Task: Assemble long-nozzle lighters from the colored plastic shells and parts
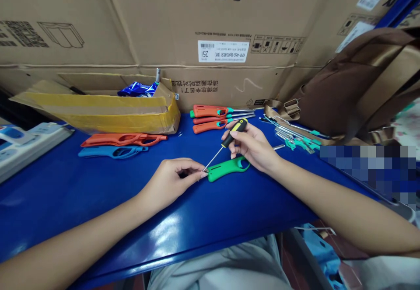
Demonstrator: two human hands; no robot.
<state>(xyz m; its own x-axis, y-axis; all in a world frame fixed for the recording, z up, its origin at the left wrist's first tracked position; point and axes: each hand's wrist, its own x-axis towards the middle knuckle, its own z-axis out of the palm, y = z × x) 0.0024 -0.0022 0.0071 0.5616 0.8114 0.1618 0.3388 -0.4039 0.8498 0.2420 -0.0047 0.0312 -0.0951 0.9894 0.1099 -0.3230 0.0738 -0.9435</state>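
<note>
Taking the green lighter [224, 170] as the clock's centre, on the counter [138, 250], work on it looks midway. Its body seems closed, with a teal trigger and a metal tube beyond the right hand, while the screwdriver [234, 133] meets its 9 o'clock end. Whether anything is being tightened or loosened cannot be told.

Near 12 o'clock, orange lighters [210, 127] with tubes fitted appear complete. At 10 o'clock, an orange casing [105, 140] and a blue casing [108, 151] show no tubes, and loose metal tubes [288, 133] lie at 2 o'clock; these seem unfinished.

The left hand [175, 177] reaches in from 8 o'clock, thumb and forefinger tips pinched together at the screwdriver's tip; any small part between them is too small to tell. The right hand [252, 146], its forearm coming from 4 o'clock, is clamped on the handle, which tilts toward 1 o'clock.
</note>
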